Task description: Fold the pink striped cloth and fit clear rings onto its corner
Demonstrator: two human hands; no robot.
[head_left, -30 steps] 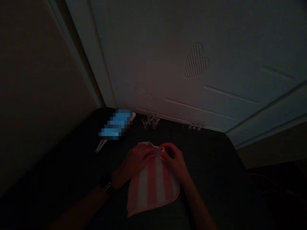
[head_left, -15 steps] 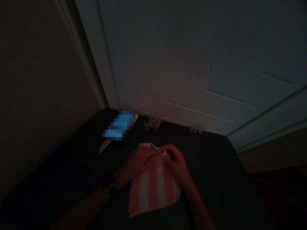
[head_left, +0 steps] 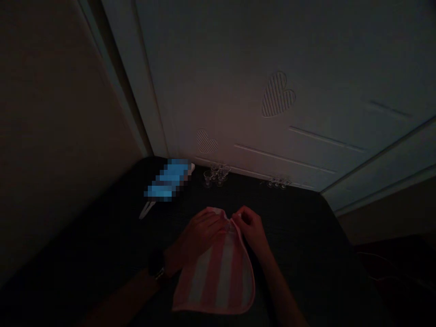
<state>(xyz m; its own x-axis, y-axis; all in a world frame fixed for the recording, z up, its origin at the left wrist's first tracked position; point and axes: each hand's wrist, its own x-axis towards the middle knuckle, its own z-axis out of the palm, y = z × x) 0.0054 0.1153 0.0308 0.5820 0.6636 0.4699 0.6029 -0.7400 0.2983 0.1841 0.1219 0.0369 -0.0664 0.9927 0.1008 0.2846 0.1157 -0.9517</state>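
A pink-and-white striped cloth [head_left: 215,274] hangs down between my hands over the dark table. On its upper left part, my left hand [head_left: 204,229] has its fingers curled round the fabric; a dark watch [head_left: 157,265] is on that wrist. At the upper right edge my right hand [head_left: 251,227] pinches the cloth between thumb and fingers. The cloth is gathered where the hands meet. Whether something small is wrapped inside there I cannot tell, as fingers and dim light hide it.
Several small stemmed glasses [head_left: 217,176] stand at the back of the dark table [head_left: 299,240]. More small clear glassware [head_left: 278,182] lies or stands farther right. A lit, pixelated screen [head_left: 168,179] is at the back left. Behind rises a pale panel [head_left: 221,91] with raised hearts.
My right hand has shifted to the cloth's edge, which now runs down beside it. A small glint between the fingers is no longer visible. The cloth's lower part has swung slightly left.
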